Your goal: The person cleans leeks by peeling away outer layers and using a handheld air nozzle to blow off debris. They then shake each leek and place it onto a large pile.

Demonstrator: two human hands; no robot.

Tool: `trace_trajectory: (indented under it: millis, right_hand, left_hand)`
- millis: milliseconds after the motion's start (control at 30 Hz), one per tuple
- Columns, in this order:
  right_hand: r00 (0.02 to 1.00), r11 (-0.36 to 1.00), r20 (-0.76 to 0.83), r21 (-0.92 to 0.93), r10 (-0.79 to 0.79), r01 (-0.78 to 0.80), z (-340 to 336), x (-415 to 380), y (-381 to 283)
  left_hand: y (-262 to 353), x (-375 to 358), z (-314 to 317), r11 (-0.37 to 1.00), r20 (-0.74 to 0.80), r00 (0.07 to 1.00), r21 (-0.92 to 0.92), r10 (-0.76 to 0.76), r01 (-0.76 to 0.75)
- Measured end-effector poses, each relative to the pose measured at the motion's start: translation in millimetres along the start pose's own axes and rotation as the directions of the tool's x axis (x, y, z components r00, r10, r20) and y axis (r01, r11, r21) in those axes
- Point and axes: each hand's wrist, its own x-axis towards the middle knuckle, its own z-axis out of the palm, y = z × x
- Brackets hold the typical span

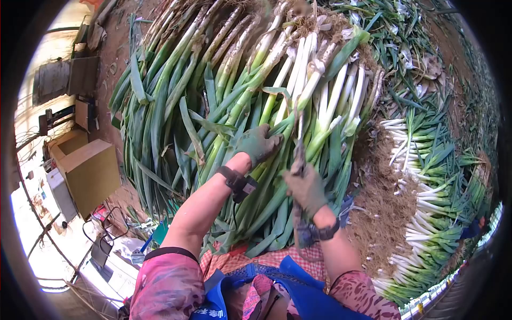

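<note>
A person's gloved left hand [257, 145] closes on the green length of a leek [307, 92], one of many in a broad heap of leeks [160, 112] spread before the worker. The leek's long axis runs away from the body and slightly to the right, its white shank beyond the grip and its leaves toward the lap. The left hand is the nearer one, already touching the stalk; the gloved right hand [305, 188] sits just to the right and closer to the body, beside a thin grayish strip [300, 152] (blade or withered leaf, the blur does not say). Whether the right fingers clasp that strip cannot be told.

The leek rests on others in the heap, roots at the far edge, green tops reaching down to a red-and-white checked cloth [213, 264] at the worker's lap. To the right, a mat of brown roots [386, 205] covers the ground, bordered by a curving row of slimmer leeks [426, 205], their white ends turned inward. At left, an open cardboard box [92, 176] stands near the bright edge of the work area.
</note>
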Motion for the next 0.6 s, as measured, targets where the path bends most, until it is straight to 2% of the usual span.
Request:
trace_trajectory:
  millis: [33, 100, 167, 267, 367, 467, 500, 600]
  right_hand:
    - [0.998, 0.998, 0.043, 0.045, -0.045, 0.043, 5, -19, 8]
    - [0.996, 0.995, 0.05, 0.069, 0.069, -0.073, 15, -40, 19]
    - [0.993, 0.991, 0.044, 0.077, 0.108, -0.111, 20, -49, 19]
    - [1.0, 0.997, 0.021, 0.076, 0.021, -0.023, 22, -60, 10]
    - [0.998, 0.996, 0.005, 0.062, -0.063, 0.063, 26, -61, 32]
    - [0.998, 0.999, -0.047, -0.003, -0.05, 0.05, 24, -24, 39]
    - [0.997, 0.999, -0.066, -0.021, -0.042, 0.041, 23, -11, 32]
    - [0.993, 0.995, -0.066, 0.03, 0.094, -0.092, 0, 37, -25]
  left_hand:
    - [2, -2, 0, 1.0, -0.023, 1.0, -0.003, -0.006, 0.006]
    - [5, -5, 0, 0.999, -0.052, 0.998, -0.02, -0.03, 0.029]
    - [8, -8, 2, 0.997, -0.059, 0.996, -0.04, -0.065, 0.063]
    - [10, -7, 3, 0.996, -0.074, 0.994, -0.052, -0.083, 0.079]
    - [12, -6, 3, 0.994, -0.105, 0.99, -0.065, -0.09, 0.084]
    - [2, 1, 11, 0.975, -0.093, 0.986, -0.186, -0.137, 0.118]
    - [2, 2, 13, 0.978, -0.102, 0.986, -0.176, -0.135, 0.116]
    - [2, 2, 17, 0.984, -0.126, 0.983, -0.135, -0.136, 0.118]
